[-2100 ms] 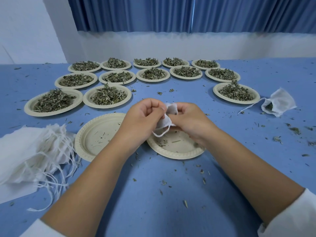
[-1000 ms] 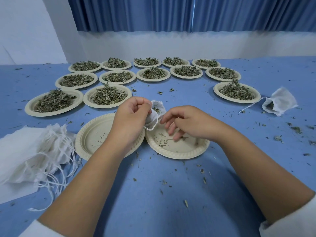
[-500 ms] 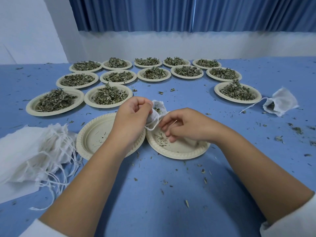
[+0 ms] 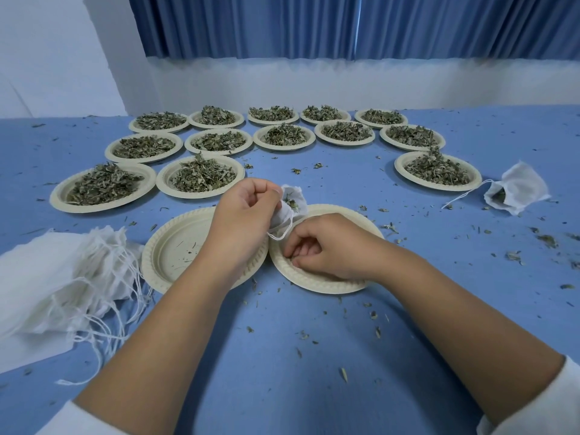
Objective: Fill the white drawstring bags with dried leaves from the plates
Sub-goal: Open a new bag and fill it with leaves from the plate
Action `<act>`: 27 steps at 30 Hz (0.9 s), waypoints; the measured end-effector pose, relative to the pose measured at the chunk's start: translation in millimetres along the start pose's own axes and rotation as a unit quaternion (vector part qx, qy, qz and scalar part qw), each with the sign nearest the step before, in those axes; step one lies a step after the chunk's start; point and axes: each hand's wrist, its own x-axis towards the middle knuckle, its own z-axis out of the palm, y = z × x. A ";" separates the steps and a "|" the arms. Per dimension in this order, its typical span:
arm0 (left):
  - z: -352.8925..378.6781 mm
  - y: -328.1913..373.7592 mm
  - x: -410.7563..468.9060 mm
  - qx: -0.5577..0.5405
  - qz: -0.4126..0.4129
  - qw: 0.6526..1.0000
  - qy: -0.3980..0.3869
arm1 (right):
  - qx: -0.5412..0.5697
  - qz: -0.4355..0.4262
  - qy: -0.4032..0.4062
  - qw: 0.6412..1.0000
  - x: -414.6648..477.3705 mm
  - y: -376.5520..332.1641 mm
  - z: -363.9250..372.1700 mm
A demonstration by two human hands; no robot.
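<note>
While the left hand (image 4: 248,215) pinches the rim of a small white fabric drawstring bag (image 4: 290,211) between thumb and curled fingers, holding it raised with its mouth open, we see a few dark green dried leaves (image 4: 291,203) inside it. The right hand (image 4: 326,246) sits just below and beside the bag. Its fingers are curled and bunched, with the tips down on the floor of a round beige paper plate (image 4: 314,285). We cannot tell whether they have caught any leaf. A loop of the bag's white cord (image 4: 282,235) hangs between the two hands. The bag hangs over that plate's far left rim, and the plate carries only crumbs.

Rim against rim on its left, as far as we can see, lies a second beige paper plate (image 4: 175,246). It holds only flecks and lies partly under the left wrist. Further left, near the table's edge, a heap of flat white drawstring bags (image 4: 62,277) spills loose cords. Far right, a filled white bag (image 4: 518,193) lies on its side, its cord trailing toward the nearest of thirteen heaped leaf plates (image 4: 201,177), which curve in an arc beyond the hands. Between that arc and the hands, and again between the forearms, we find open blue tabletop (image 4: 314,372) littered with leaf bits. The table's far edge meets a white wall (image 4: 314,83) under a blue pleated curtain (image 4: 345,26).
</note>
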 end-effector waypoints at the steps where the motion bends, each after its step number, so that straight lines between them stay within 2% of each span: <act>1: 0.2 0.4 -0.4 0.000 0.000 1.000 -0.001 | 0.000 -0.002 0.006 1.000 0.3 -1.1 1.0; 6: 0.7 1.8 -1.1 -0.008 0.005 1.000 -0.009 | 0.021 -0.011 0.026 0.999 -0.2 -1.5 6.0; 10: -0.9 0.0 0.8 -0.003 0.006 1.000 -0.003 | 0.150 0.035 0.034 0.987 -2.9 4.0 -9.5; 13: -1.6 -1.3 1.5 -0.009 0.008 1.000 -0.006 | 0.279 0.040 0.076 0.957 -4.1 9.0 -28.3; 17: -1.9 -5.6 4.4 0.013 -0.002 1.000 -0.014 | 0.402 0.034 0.219 0.889 -1.2 8.8 -29.6; 20: -0.9 -7.0 4.6 0.002 -0.008 0.999 -0.032 | 0.414 0.046 0.254 0.873 1.9 6.0 -17.1; 24: -1.1 -5.8 3.5 -0.017 -0.007 0.999 -0.030 | 0.406 0.027 0.236 0.882 3.4 2.9 -11.3; 27: -1.6 -5.5 3.5 -0.013 -0.008 0.999 -0.033 | 0.346 0.022 0.278 0.896 3.4 4.3 -12.4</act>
